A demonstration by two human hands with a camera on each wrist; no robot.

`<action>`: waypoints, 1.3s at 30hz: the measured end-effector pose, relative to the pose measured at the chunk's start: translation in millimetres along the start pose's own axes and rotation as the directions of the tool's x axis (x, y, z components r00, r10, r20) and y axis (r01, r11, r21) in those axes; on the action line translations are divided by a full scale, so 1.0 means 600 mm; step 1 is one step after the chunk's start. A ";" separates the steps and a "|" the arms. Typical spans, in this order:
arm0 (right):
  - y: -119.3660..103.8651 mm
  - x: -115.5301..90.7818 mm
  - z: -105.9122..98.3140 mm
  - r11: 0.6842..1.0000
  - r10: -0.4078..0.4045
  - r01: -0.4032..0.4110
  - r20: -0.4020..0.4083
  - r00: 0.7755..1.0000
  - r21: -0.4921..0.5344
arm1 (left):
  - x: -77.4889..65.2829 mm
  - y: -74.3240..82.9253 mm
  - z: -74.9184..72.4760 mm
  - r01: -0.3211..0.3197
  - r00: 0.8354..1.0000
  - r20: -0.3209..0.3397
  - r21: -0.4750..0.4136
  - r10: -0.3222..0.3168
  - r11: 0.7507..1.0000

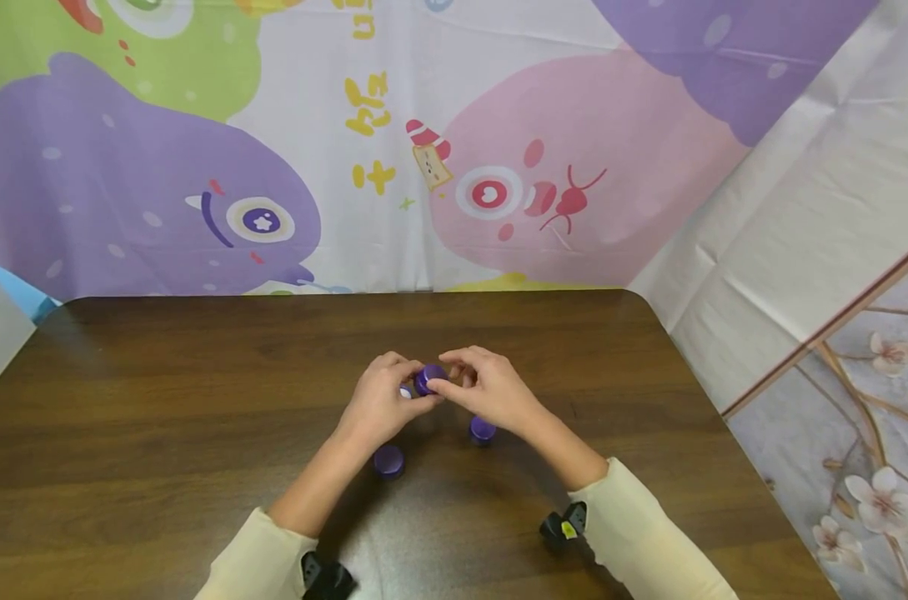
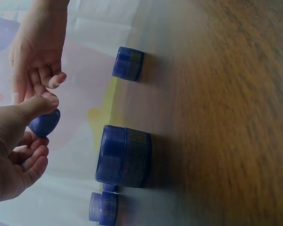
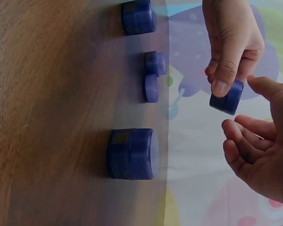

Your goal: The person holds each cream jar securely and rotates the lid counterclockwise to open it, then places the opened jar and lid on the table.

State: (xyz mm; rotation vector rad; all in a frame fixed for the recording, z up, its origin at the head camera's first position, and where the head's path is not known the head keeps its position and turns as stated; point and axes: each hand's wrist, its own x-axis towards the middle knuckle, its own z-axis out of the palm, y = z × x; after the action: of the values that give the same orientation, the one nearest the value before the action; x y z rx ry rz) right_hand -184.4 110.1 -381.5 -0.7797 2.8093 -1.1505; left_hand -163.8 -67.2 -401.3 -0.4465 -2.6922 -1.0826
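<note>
My left hand (image 1: 382, 400) pinches a small purple jar (image 1: 429, 380) between thumb and fingers, raised above the table. In the right wrist view this jar (image 3: 227, 98) appears tilted, its lid side toward my right hand (image 3: 266, 141). The right hand (image 1: 491, 387) is held around the jar's other side, thumb and fingers spread apart, the thumb tip close to the lid. From the left wrist view, the left thumb lies over the jar (image 2: 45, 123). Beneath the hands, an uncapped jar (image 3: 155, 63) stands beside a loose purple lid (image 3: 151, 88).
One closed purple jar (image 1: 388, 461) stands below the left wrist, and another (image 1: 482, 429) below the right hand. The brown wooden table (image 1: 161, 417) backs onto a cartoon-printed cloth (image 1: 393, 242). A flowered panel (image 1: 859, 450) stands at the right.
</note>
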 end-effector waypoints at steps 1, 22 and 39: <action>0.000 0.000 0.000 1.000 0.000 0.000 -0.002 1.000 -0.003 | 0.000 0.000 0.000 0.000 1.000 0.000 0.000 0.000 1.000; -0.003 -0.005 -0.003 1.000 -0.019 0.020 0.059 0.998 -0.012 | -0.009 -0.001 -0.001 -0.011 1.000 0.004 -0.004 0.011 1.000; -0.001 -0.002 0.000 1.000 -0.028 0.029 0.101 0.994 -0.002 | -0.011 -0.004 -0.003 0.016 1.000 0.014 0.005 -0.016 1.000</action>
State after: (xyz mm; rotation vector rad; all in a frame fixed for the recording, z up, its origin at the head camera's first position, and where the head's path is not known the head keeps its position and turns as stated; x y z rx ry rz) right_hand -183.3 110.3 -381.3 -0.8556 2.7276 -1.0777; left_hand -158.5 -71.3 -403.4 -0.4345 -2.7140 -1.0809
